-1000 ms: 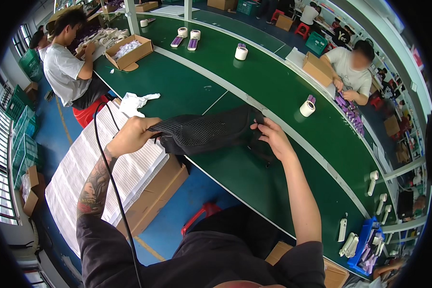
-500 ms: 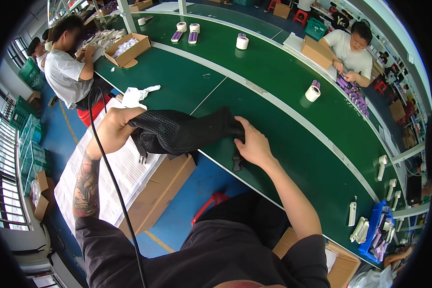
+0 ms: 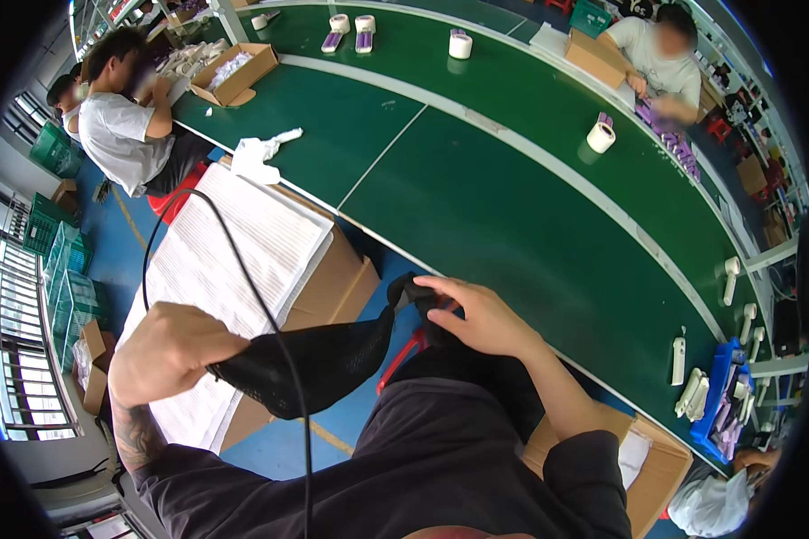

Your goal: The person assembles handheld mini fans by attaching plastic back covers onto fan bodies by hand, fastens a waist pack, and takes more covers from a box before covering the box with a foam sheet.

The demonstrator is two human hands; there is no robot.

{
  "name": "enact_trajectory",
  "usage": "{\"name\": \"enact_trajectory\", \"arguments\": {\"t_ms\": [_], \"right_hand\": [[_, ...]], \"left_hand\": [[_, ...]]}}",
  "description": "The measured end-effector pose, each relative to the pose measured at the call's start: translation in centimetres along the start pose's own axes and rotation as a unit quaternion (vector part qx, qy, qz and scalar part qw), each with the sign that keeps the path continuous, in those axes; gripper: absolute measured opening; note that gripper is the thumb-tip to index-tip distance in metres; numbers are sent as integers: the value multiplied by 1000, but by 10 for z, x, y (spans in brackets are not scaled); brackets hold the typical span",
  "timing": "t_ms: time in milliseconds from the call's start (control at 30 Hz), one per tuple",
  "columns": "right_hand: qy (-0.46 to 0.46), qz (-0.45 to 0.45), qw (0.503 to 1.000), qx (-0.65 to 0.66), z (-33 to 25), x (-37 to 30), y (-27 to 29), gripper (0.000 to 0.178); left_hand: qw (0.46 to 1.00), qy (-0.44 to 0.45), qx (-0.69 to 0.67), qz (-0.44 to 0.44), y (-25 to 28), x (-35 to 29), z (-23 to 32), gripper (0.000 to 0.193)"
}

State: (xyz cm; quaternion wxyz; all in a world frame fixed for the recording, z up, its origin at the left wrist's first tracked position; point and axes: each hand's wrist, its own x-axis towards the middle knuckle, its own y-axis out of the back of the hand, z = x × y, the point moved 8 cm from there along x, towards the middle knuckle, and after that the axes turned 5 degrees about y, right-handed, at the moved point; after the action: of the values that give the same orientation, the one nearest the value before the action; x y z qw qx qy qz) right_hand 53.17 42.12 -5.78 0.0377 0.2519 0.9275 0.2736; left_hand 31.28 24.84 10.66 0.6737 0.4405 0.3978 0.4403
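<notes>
A black mesh fabric piece is stretched between my hands in front of my lap, sagging in the middle. My left hand is closed on its left end, above the stack of white sheets. The other end narrows to a dark, strap-like part in my right hand, with thumb and fingers pinching it near the table's edge. What kind of article the fabric is, I cannot tell. A thin black cable loops down in front of the fabric.
A green worktable runs across the front. On it lie a crumpled white cloth, white and purple devices and a blue bin. Cardboard boxes stand below its near edge. People sit at left and far right.
Both hands have drawn the mesh fabric back off the table toward my body. My left hand has come down and left, pulling the fabric longer. The view has shifted slightly.
</notes>
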Motion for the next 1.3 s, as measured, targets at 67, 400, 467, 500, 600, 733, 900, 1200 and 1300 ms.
{"name": "enact_trajectory", "arguments": {"t_ms": [67, 400, 467, 500, 600, 733, 900, 1200, 1300], "right_hand": [[-17, 21, 999, 22, -4, -31, -14, 42], [-349, 348, 853, 172, 33, -234, -52, 23], [-362, 391, 816, 226, 50, -297, -81, 21], [-366, 436, 774, 277, 50, -330, -97, 20], [-476, 435, 728, 232, 21, -397, -142, 21], [-554, 379, 712, 205, 20, -477, -198, 25], [-567, 361, 705, 227, 8, -492, -210, 25], [-570, 335, 706, 254, 13, -503, -209, 26], [-563, 336, 706, 267, 18, -502, -211, 27]], "left_hand": [[999, 5, -9, -41, -17, -10, 15, 16], [971, -16, 8, -237, -122, -21, 21, 21], [966, -49, 44, -252, -137, -21, 25, 17], [961, -69, 63, -260, -147, -22, 27, 15], [957, -108, 85, -257, -179, -30, 24, 12], [947, -157, 100, -261, -227, -44, 20, 9], [928, -180, 79, -315, -266, -74, 19, 9], [862, -180, -115, -460, -327, -127, 49, 16], [739, 39, -332, -585, -405, -207, 39, 26]]}}
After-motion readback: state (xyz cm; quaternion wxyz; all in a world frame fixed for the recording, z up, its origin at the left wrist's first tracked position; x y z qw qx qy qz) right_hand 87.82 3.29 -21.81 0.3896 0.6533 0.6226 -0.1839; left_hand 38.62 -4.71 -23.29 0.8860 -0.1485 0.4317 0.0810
